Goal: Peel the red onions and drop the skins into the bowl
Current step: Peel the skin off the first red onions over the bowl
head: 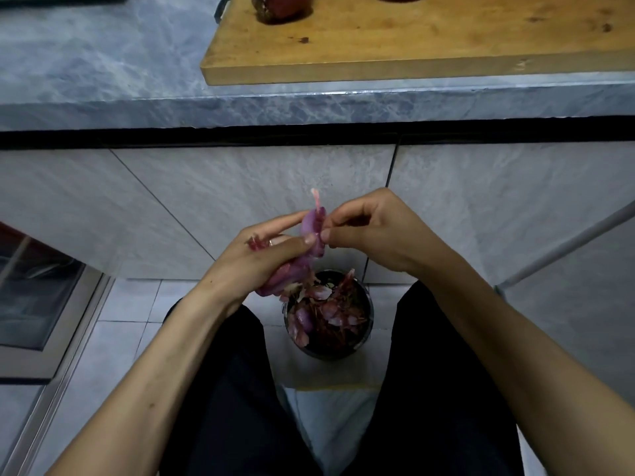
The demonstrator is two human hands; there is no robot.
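I see the left hand (pixel 271 255) gripping an onion (pixel 311 231), long axis upright, tip pointing up. Right hand (pixel 371 231) pinches its skin above the bowl (pixel 369 317).

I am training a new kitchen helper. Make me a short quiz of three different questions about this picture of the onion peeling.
1. True or false: the bowl stands on the floor and already holds skins.
2. Which hand grips the onion? A) left B) right C) neither
3. Fill in: on the counter lies a wooden ____.

Key
1. True.
2. A: the left hand holds it, while the right hand pinches at its skin.
3. Cutting board.
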